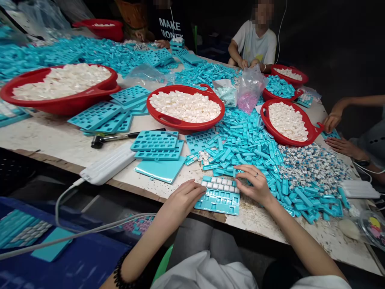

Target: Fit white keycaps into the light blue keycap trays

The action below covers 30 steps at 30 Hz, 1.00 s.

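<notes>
A turquoise toy keyboard panel (217,202) lies at the table's near edge, with rows of white keycaps (221,184) in its upper part and bare square openings below. My left hand (189,193) rests against the panel's left side, fingers stretched out and close together. At the upper right corner is my right hand (253,184), its fingers apart and bent, the thumb side by the end of the keycap rows. Its fingertips come near loose turquoise pieces, and I see nothing clearly held. A few loose white keycaps (205,157) lie just beyond the panel.
Red baskets (185,127) of white keycaps stand across the table. Turquoise bar pieces (249,140) and small white-and-blue parts (313,166) are heaped to the right. Stacked panels (156,153), a screwdriver-like tool (112,137) and a power strip (105,164) lie left. Other people work around the table.
</notes>
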Each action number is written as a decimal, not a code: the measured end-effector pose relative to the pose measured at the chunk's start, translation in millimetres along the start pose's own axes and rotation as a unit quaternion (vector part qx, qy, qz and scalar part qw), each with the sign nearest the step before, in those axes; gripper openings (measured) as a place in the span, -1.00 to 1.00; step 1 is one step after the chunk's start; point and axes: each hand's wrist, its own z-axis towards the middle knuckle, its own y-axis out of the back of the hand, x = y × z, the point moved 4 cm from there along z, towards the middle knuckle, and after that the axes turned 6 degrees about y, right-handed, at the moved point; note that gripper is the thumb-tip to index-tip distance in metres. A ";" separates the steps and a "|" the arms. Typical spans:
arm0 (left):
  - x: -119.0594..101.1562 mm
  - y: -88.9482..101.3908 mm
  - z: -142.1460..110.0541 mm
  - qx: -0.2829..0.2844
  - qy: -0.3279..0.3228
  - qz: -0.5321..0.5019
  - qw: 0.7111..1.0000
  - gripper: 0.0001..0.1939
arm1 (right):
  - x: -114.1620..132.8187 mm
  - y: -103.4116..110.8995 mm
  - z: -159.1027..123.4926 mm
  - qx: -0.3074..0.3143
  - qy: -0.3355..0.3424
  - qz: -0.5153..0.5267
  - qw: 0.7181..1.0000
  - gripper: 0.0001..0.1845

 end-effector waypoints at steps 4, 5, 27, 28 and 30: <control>0.2 2.3 2.8 0.014 -0.024 0.022 0.999 -0.59 | 0.7 -1.9 -1.4 -0.002 -0.003 0.023 1.000 -0.80; -0.2 2.6 3.6 0.019 -0.023 0.023 0.999 -0.59 | 0.7 -2.2 -2.1 -0.004 -0.005 0.032 0.999 -0.75; 4.2 -1.9 2.0 0.035 0.027 -0.004 0.999 -0.68 | 1.1 -6.0 -5.3 0.047 -0.083 0.098 0.991 -0.61; 5.0 -2.5 2.1 0.038 0.034 -0.018 0.999 -0.70 | 1.7 -6.6 -5.4 0.053 -0.084 0.101 0.990 -0.65; 7.1 -3.7 2.5 0.043 0.056 -0.052 0.996 -0.74 | 2.1 -8.2 -6.0 0.061 -0.095 0.116 0.987 -0.76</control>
